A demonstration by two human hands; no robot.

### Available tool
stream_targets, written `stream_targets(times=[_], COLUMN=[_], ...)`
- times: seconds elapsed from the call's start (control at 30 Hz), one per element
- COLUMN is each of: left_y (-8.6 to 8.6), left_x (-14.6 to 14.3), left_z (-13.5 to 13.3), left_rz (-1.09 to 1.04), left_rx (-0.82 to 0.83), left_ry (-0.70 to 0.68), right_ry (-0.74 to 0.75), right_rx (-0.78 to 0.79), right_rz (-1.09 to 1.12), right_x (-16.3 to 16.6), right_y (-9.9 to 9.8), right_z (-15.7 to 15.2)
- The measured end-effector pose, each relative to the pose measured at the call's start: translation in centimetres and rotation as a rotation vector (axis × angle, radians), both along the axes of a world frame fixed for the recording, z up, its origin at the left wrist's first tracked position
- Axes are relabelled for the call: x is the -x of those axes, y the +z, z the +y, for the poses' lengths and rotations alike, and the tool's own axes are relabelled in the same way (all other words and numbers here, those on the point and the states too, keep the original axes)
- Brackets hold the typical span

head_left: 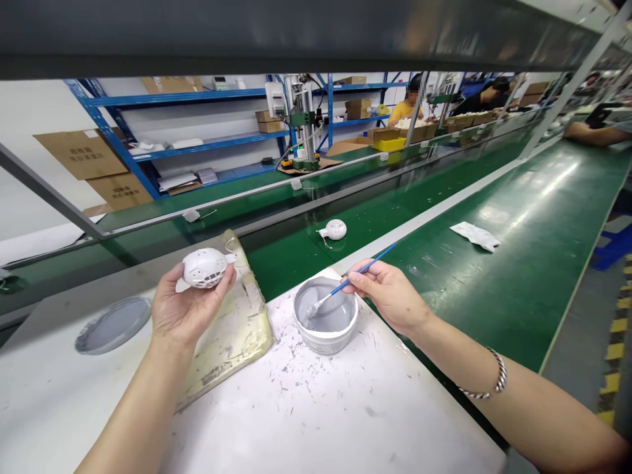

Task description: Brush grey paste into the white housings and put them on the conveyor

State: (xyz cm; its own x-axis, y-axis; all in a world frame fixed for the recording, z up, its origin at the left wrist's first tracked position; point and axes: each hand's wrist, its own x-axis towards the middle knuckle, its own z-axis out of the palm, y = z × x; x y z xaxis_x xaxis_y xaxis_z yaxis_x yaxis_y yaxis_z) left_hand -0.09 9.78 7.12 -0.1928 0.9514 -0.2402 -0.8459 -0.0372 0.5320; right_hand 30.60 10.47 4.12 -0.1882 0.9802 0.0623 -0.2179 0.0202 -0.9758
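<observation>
My left hand [190, 306] grips a white rounded plastic housing [204, 266] with slotted openings, thumb and fingers at its two ends. It is raised above a worn yellowish-edged board [222, 349]. In my right hand [388, 289] is a thin blue-handled paintbrush [340, 288], pinched between thumb and fingers. The brush's bristles are in a white tub [328, 342] of grey paint [336, 316], touching the paint near the left inner wall. A similar white housing [336, 229] with a short wire lies on the green conveyor belt [281, 257] beyond the tub.
A paint-smeared round lid [113, 326] lies at left on the white table [306, 421], which has grey specks. A white packet [475, 236] rests on the green surface at right. Overhead runs a dark beam [296, 39]. Co-workers [407, 105] sit farther back near a machine [302, 125].
</observation>
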Motion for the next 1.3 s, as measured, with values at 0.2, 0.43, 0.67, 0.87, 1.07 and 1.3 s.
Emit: stream_targets(times=[0.2, 0.43, 0.67, 0.87, 1.07, 1.3], left_y=[0.8, 1.8, 1.2, 0.9, 2.2, 1.5], left_x=[-2.0, -3.6, -4.7, -6.9, -7.9, -7.9], left_z=[-1.3, -2.7, -3.6, -5.1, -6.5, -6.1], left_rz=[-0.032, 0.159, 0.817, 0.986, 0.806, 0.866], left_rx=[-0.039, -0.016, -0.14, -0.211, -0.076, -0.093], left_ry=[-0.069, -0.018, -0.07, -0.093, -0.341, -0.37], right_ry=[-0.054, -0.086, -0.039, -0.057, -0.08, -0.062], right_rx=[0.203, 0.237, 0.192, 0.146, 0.147, 0.176], right_rz=[0.159, 0.217, 0.263, 0.299, 0.321, 0.344], right_x=[-0.2, -0.1, -0.4, -0.6, -0.6, -0.5], right_y=[-0.1, -0.3, -0.5, -0.3, -0.2, -0.1], right_z=[0.5, 1.0, 1.1, 1.2, 1.1, 0.9])
